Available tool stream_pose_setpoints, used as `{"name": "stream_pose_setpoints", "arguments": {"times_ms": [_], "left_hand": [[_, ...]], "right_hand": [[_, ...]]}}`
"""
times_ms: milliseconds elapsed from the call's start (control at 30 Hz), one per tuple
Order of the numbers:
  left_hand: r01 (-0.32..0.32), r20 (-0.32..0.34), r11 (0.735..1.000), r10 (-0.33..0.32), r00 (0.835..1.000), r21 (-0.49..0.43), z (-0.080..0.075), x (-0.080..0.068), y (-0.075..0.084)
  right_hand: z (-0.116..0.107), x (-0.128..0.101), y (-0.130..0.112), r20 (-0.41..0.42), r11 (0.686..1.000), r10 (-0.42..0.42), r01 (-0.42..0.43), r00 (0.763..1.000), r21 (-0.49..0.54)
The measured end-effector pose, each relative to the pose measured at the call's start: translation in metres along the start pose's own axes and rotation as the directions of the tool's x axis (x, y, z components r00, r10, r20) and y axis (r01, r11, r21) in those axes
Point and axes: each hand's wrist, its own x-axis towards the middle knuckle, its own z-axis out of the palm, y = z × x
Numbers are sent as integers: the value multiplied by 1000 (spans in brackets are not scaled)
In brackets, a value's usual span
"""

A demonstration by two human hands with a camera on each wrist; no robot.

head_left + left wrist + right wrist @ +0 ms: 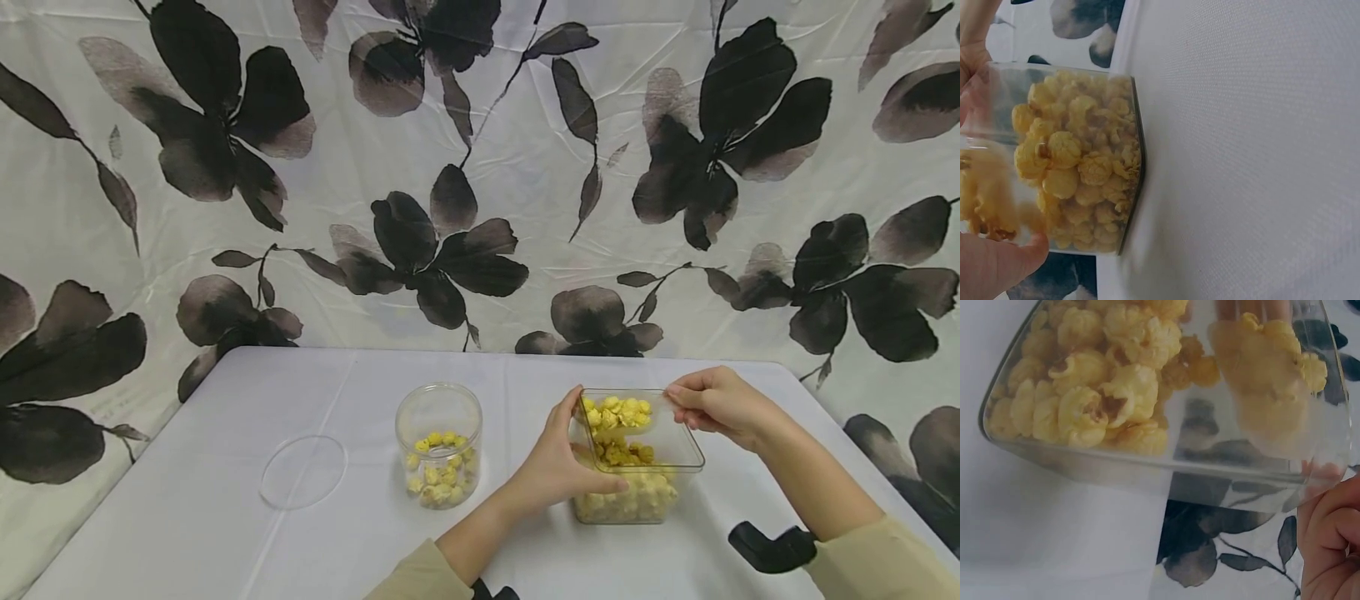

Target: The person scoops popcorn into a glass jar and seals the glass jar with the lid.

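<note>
A clear square container of yellow popcorn stands on the table at centre right in the head view. My left hand grips its left side, thumb across the front and fingers behind. Inside its upper part a translucent scoop bears a heap of popcorn, above the popcorn at the bottom. My right hand has its fingers pinched at the container's back right corner, on what looks like the scoop's clear handle. The handle is mostly hidden by the fingers. Left of the container stands a round clear jar, partly filled with popcorn.
A clear round lid lies flat to the left of the jar. The table has a white cover, and a floral cloth hangs behind its back edge.
</note>
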Motion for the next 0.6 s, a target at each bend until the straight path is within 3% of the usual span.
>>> {"name": "stream_pose_setpoints", "arguments": {"times_ms": [367,600], "left_hand": [[6,2,1000,-6,1000,10,1,-1,1],[-15,-5,1000,15,1000,22,1,0,0]], "right_hand": [[-13,-8,11,109,1000,-3,2,994,9],[-18,-14,19,201,998,-70,70,977,7]]}}
